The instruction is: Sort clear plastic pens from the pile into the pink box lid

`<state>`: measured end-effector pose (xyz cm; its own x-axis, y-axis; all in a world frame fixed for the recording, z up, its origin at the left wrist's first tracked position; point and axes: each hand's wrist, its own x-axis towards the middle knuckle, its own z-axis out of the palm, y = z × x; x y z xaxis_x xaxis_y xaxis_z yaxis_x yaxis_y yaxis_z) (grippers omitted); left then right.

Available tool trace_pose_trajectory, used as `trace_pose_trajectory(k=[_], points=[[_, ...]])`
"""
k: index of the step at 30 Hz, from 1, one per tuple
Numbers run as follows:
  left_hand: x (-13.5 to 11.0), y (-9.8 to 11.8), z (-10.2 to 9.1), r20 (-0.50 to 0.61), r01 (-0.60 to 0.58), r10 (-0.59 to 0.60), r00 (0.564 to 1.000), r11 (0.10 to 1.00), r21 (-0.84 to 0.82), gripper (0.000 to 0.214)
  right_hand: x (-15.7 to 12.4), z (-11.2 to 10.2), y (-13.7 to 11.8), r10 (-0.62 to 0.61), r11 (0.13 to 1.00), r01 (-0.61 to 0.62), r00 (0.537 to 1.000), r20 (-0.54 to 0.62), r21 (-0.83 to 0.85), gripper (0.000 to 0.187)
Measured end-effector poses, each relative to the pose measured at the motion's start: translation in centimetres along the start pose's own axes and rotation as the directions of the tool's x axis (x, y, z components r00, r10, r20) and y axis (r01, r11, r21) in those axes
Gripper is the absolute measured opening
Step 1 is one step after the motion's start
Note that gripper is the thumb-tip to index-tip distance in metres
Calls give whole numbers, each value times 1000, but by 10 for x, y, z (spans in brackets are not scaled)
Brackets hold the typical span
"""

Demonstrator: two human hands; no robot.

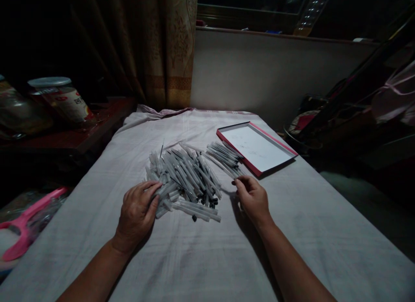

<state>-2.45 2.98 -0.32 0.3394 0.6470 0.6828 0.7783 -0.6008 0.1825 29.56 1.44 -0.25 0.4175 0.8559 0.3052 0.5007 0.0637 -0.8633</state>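
Note:
A large loose heap of slim translucent plastic tubes (191,170), some with black ends, lies in the middle of the covered table. At the heap's left edge, my left hand (138,209) curls over several tubes, thumb and forefinger on either side of them. My right hand (253,198) is at the heap's right, thumb and forefinger pinched at the end of one slim tube. Just beyond it is a smaller, neater row of tubes (225,154). That row touches a shallow red-edged box lid (275,142) with a white inside. A small black cap (194,217) lies in front.
A pale checked cloth (194,258) covers the table. On the left, a dark red cabinet (106,124) holds a lidded jar (61,98), and a pink plastic object (22,228) lies below it. Behind are a patterned curtain (178,46) and a wall (253,72).

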Motion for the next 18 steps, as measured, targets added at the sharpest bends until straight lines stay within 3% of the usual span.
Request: trace_pose_trajectory(k=[3, 6, 9, 11, 14, 18], points=[[2, 14, -4, -14, -36, 36, 999, 999, 13, 39, -18, 3, -23, 30, 965, -47, 997, 68, 256, 21], [1, 23, -6, -43, -66, 67, 997, 998, 25, 49, -32, 9, -41, 26, 918, -109, 976, 215, 382, 17], [0, 23, -5, 6, -110, 110, 994, 994, 28, 46, -39, 14, -48, 76, 870, -238, 930, 359, 433, 19], [-1, 20, -6, 72, -140, 141, 987, 990, -17, 33, -40, 16, -48, 128, 831, -325, 901, 414, 451, 22], [-2, 19, -9, 106, -182, 192, 976, 978, -99, 14, -37, 16, -44, 196, 791, -402, 881, 432, 461, 30], [-1, 24, -12, 124, -190, 211, 970, 969, -160, 9, -36, 14, -39, 261, 748, -471, 856, 445, 467, 37]])
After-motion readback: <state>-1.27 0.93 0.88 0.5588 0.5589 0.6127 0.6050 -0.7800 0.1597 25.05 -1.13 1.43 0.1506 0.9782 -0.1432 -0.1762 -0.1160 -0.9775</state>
